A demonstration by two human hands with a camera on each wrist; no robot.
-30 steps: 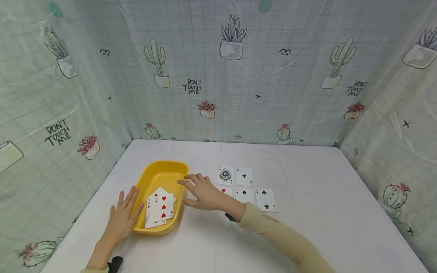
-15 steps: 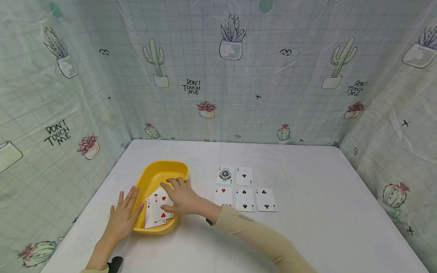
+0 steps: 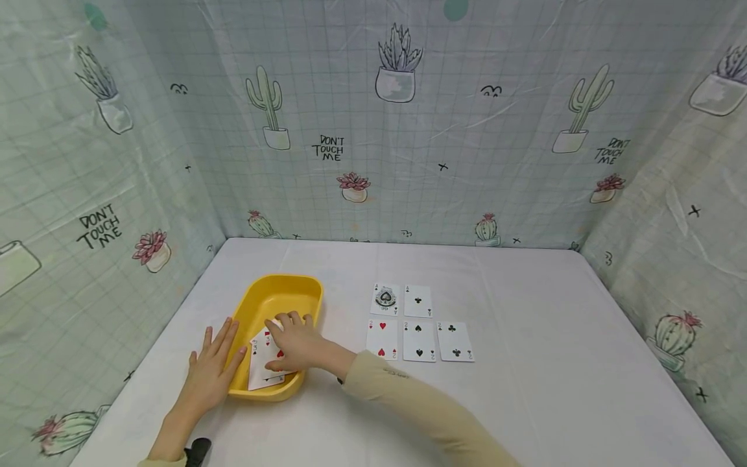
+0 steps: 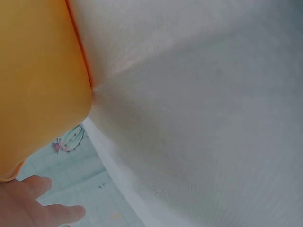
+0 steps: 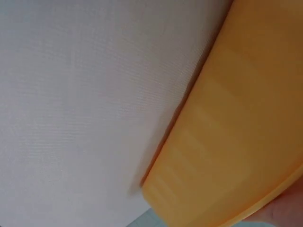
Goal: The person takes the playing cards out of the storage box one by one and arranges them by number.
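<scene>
A loose stack of cards [image 3: 264, 368] lies face up in the near end of a yellow tray [image 3: 279, 293], a red three on top, fanned a little so their corners show. The right hand [image 3: 296, 346] lies over the stack, its fingers [image 3: 284, 320] bent down onto the top card, seemingly to lift or slide it; whether they pinch it cannot be told, since the hand hides the contact. The left hand [image 3: 211, 368] lies flat against the tray's left wall, fingers straight and spread, holding nothing, which looks like a brace that keeps the light tray from sliding on the bench [image 3: 525, 402]. The tray stands near the bench's left edge, within reach of both hands. To its right, well apart, five cards lie face up in two neat rows: two aces [image 3: 401, 300] behind, three twos [image 3: 418, 340] in front, grouped by rank. Cactus-print cloth [image 3: 408, 130] walls the bench on three sides.
</scene>
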